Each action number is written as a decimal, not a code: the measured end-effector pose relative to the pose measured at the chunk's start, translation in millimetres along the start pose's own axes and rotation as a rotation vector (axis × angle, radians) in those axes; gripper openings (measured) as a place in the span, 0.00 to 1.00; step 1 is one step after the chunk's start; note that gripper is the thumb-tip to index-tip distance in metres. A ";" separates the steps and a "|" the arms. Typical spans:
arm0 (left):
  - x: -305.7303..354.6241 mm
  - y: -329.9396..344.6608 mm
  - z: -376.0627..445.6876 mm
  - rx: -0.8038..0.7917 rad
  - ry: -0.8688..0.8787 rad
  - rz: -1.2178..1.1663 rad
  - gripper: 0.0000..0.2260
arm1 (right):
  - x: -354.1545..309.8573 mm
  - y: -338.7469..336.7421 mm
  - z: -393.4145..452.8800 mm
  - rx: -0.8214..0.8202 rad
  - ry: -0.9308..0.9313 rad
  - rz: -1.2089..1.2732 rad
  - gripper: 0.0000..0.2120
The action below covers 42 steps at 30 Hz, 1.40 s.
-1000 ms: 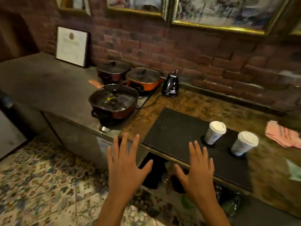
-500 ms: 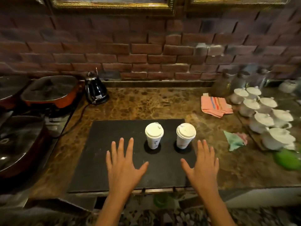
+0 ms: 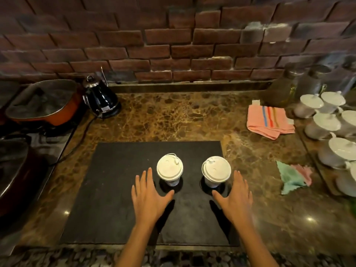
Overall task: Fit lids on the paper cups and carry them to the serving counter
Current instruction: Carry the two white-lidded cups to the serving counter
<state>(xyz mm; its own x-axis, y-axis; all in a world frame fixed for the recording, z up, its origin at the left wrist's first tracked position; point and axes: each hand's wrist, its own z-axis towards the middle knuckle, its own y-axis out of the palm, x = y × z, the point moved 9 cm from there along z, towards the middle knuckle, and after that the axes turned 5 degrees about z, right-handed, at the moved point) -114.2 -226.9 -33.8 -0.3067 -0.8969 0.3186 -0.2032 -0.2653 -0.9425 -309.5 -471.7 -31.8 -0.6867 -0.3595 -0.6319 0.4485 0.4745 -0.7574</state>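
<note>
Two white paper cups with white lids stand upright side by side on a black mat (image 3: 119, 189) on the brown marble counter. The left cup (image 3: 169, 169) is just beyond my left hand (image 3: 149, 197), which hovers flat with fingers spread, not touching it. The right cup (image 3: 216, 171) stands just left of my right hand (image 3: 236, 197), also spread and empty, its thumb near the cup's base. Both hands hold nothing.
A black kettle (image 3: 101, 99) and an orange lidded pan (image 3: 44, 103) sit at the back left; a dark pan (image 3: 13, 166) is at the left edge. A pink striped cloth (image 3: 269, 120), green and pink cloths (image 3: 292, 176) and several white lidded pots (image 3: 327, 124) lie to the right. A brick wall stands behind.
My view has swung right and closed in on the counter. Both hands have moved forward over the mat and now flank the two cups.
</note>
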 end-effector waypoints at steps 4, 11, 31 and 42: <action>1.1 25.6 14.9 -0.106 -0.132 -0.469 0.54 | -4.5 11.5 20.0 -0.031 -0.014 0.339 0.45; 26.6 44.0 24.8 -0.182 -0.159 -0.832 0.47 | 3.7 45.2 41.4 -0.067 0.055 0.817 0.40; -42.3 -50.7 -11.7 0.259 -0.293 -1.008 0.36 | -144.6 34.4 15.1 -0.296 -0.305 0.821 0.42; -208.6 -165.6 -193.5 0.793 -0.498 -1.060 0.45 | -279.8 117.3 -151.9 -0.733 -0.555 0.788 0.42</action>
<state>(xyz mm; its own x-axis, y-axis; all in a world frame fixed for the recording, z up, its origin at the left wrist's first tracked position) -196.5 72.6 75.4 0.0487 -0.1351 0.9896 0.4936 -0.8581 -0.1414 -151.7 -193.4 81.2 0.0478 0.0227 -0.9986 0.0791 0.9965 0.0264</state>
